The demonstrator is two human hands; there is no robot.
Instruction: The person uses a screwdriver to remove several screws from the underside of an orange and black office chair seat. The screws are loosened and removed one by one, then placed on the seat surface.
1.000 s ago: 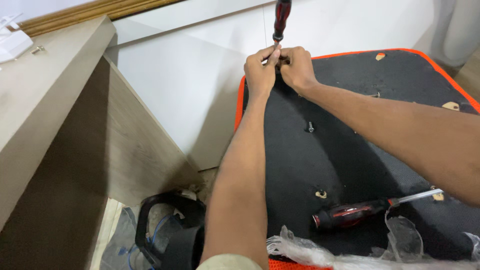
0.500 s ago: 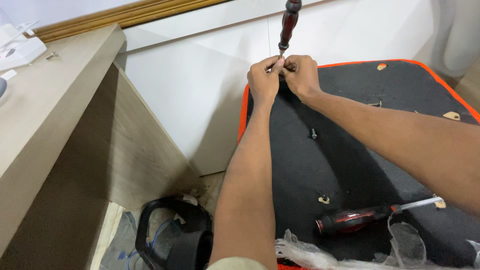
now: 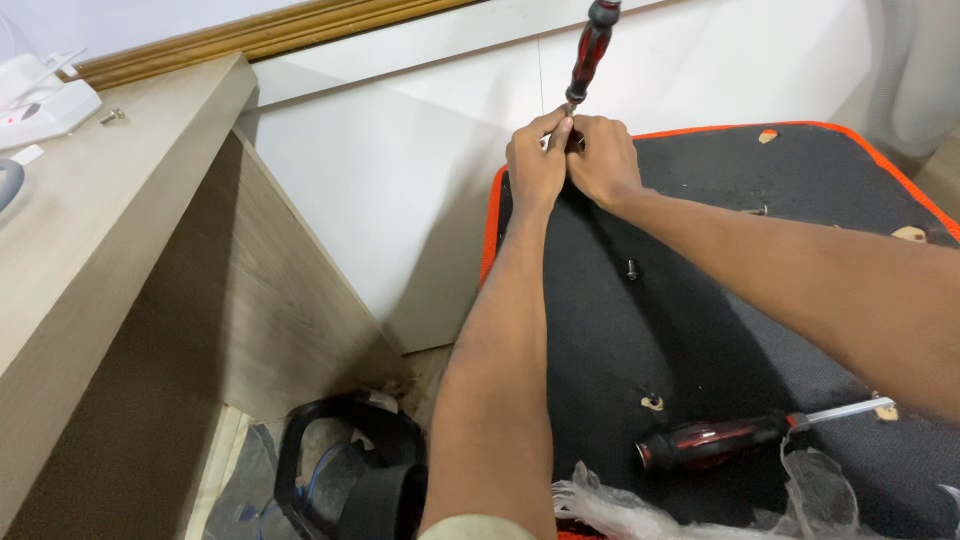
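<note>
both hands meet at the top centre of the frame, over the far edge of a black, coarse-woven seat base [image 3: 720,300] with an orange rim. the left hand [image 3: 537,168] and right hand [image 3: 603,160] have fingers pinched narrow around the thin metal shaft of an upright screwdriver [image 3: 591,50], its glossy red-and-black handle tilted above them. a second screwdriver [image 3: 715,442] lies lower right on the fabric beside crinkled clear plastic [image 3: 620,505]. a small bolt [image 3: 631,269] stands mid-panel. pale wood-grain desk [image 3: 120,230] fills the left.
</note>
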